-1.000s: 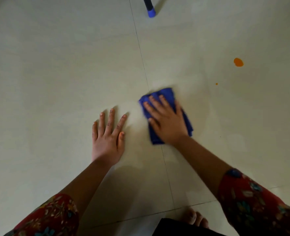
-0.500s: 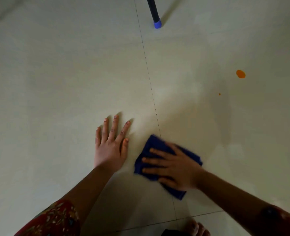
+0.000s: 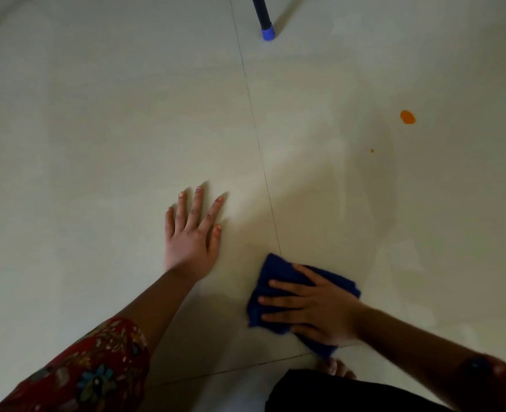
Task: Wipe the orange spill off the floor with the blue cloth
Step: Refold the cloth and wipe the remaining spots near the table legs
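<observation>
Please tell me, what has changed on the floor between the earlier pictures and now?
The right hand pulled the blue cloth back toward the person, from beyond the left hand to nearer the foot, its fingers turning leftward. The left hand stayed flat on the floor. The orange spot and small drop remain unwiped.

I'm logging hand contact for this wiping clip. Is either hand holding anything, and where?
The right hand presses flat on the middle of the blue cloth, no curled grip. The left hand rests on the floor.
</observation>
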Motion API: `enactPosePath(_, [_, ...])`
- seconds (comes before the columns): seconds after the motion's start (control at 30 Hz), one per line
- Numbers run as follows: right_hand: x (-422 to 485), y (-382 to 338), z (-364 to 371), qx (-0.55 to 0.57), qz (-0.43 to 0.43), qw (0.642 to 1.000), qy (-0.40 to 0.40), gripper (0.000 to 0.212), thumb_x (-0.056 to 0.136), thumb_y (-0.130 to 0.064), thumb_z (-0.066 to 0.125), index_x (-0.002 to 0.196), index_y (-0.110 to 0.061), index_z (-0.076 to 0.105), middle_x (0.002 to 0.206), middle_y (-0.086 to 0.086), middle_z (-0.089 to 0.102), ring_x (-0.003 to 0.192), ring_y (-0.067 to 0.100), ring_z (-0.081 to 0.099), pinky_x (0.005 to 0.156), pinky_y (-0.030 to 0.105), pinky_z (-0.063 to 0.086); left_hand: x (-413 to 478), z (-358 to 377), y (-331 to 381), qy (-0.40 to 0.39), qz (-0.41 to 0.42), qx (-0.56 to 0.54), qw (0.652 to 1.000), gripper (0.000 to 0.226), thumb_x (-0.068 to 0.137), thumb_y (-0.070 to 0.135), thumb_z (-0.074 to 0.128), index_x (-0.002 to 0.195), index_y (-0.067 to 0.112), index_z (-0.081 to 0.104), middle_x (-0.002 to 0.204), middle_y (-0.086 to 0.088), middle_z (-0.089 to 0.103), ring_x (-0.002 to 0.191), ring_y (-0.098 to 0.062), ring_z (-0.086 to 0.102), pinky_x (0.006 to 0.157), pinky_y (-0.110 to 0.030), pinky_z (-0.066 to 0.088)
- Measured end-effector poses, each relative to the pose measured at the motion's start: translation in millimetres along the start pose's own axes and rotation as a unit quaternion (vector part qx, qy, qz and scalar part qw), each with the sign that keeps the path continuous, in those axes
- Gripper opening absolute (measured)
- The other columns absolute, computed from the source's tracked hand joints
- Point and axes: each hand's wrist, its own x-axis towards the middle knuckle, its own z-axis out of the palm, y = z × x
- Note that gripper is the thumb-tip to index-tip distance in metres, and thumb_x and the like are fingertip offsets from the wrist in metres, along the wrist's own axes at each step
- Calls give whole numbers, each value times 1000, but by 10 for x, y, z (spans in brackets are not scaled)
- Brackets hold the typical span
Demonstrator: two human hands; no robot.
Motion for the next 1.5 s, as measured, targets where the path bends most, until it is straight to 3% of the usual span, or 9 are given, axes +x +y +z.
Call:
enactPosePath(0.2, [-38, 1002, -234, 29, 314, 946, 71, 55, 100, -41, 24, 153, -36, 10, 161, -9, 11, 150, 18, 5, 111, 56, 23, 33, 7, -7, 13, -3, -5, 1000, 55, 97, 45, 20, 152, 40, 15, 164, -1, 6, 150, -29, -2, 120, -51, 6])
enactPosePath(0.33, [187, 445, -84, 29, 218, 973, 66, 55, 100, -42, 29, 153, -35, 16, 161, -9, 12, 150, 20, 6, 116, 52, 11, 86, -64, 205, 6, -61, -33, 998, 62, 90, 47, 17, 146, 26, 36, 157, -9, 24, 147, -33, 10, 120, -52, 2])
enactPosePath(0.43, [-425, 162, 15, 30, 155, 987, 33, 52, 102, -43, 29, 152, -37, 19, 161, -14, 14, 150, 16, 6, 117, 46, 2, 135, -72, 519, -18, -52, -10, 998, 73, 89, 56, 8, 149, 19, 29, 160, -8, 15, 150, -26, 1, 119, -48, -9])
enactPosePath(0.6, [-1314, 796, -21, 26, 381, 924, 31, 55, 100, -50, 16, 153, -39, 4, 162, -12, 7, 150, 18, 1, 114, 54, 12, 124, 91, 943, -33, 44, -34, 998, 63, 96, 52, 24, 154, 29, 15, 164, 0, -1, 150, -23, -5, 119, -47, -6])
enactPosePath(0.73, [-700, 996, -137, 22, 506, 858, 91, 56, 98, -53, 14, 152, -41, 1, 161, -12, 4, 150, 21, 3, 115, 59, 13, 136, 208, 1129, -31, 86, -44, 995, 61, 95, 53, 27, 152, 30, 21, 164, 0, 2, 150, -25, 3, 119, -46, 0])
enactPosePath(0.93, [-819, 669, -29, 31, 325, 945, 33, 53, 102, -45, 20, 153, -37, 14, 162, -15, 5, 150, 16, -1, 118, 50, 1, 376, 157, 1087, -25, 77, -42, 996, 62, 96, 53, 22, 153, 31, 17, 163, 5, -3, 150, -22, -2, 118, -46, -4])
enactPosePath(1.17, [-819, 1486, -200, 61, 609, 781, 125, 59, 95, -53, 11, 152, -38, 7, 162, -11, 5, 150, 16, 0, 118, 52, 6, 452, 241, 1016, 3, 62, -30, 998, 64, 95, 49, 19, 154, 23, 21, 163, 2, 10, 150, -19, 7, 120, -47, 2])
enactPosePath(1.37, [-690, 947, -86, 75, 381, 917, 90, 52, 102, -40, 23, 153, -34, 18, 162, -13, 8, 150, 14, 3, 119, 43, 2, 764, 119, 1219, 45, 99, -66, 992, 56, 97, 44, 31, 145, 18, 39, 158, 1, 29, 148, -17, 18, 119, -46, 9])
enactPosePath(1.5, [-1103, 1442, -116, 77, 524, 829, 179, 50, 101, -42, 25, 151, -38, 19, 160, -13, 16, 149, 10, 8, 117, 50, 16, 1396, 28, 1511, 57, 127, -82, 987, 58, 96, 44, 25, 148, 19, 34, 160, 2, 23, 149, -16, 15, 119, -43, 6])
